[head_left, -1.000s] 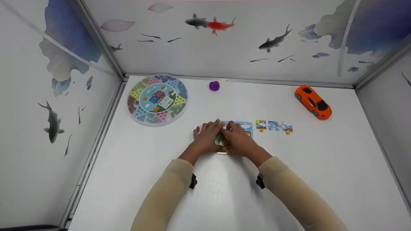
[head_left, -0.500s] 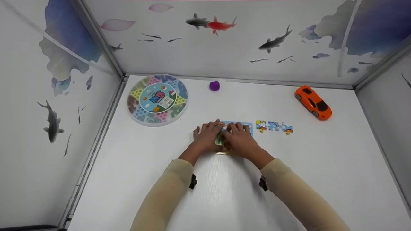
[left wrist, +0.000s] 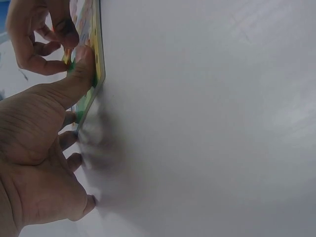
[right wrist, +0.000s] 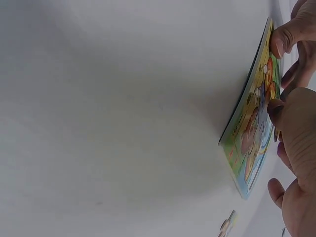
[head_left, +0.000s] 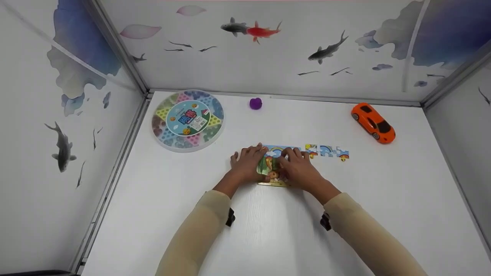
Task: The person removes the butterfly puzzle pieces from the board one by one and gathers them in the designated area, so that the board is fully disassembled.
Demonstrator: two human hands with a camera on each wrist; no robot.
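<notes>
While both hands press puzzle board [head_left: 273, 168], left hand [head_left: 247, 165] fingers flat, right hand [head_left: 299, 170] fingers curled on it; loose pieces [head_left: 327, 151] just right; orange car [head_left: 373, 122], round game box [head_left: 188, 119] well apart.

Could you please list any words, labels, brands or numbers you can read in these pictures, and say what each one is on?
No text can be read for certain.
Round game box: its centre label carries printing, too small and blurred to read.
Puzzle board: a cartoon picture only; any lettering is blurred.
Loose puzzle pieces: no readable text.
Orange toy car: no markings visible.
</notes>
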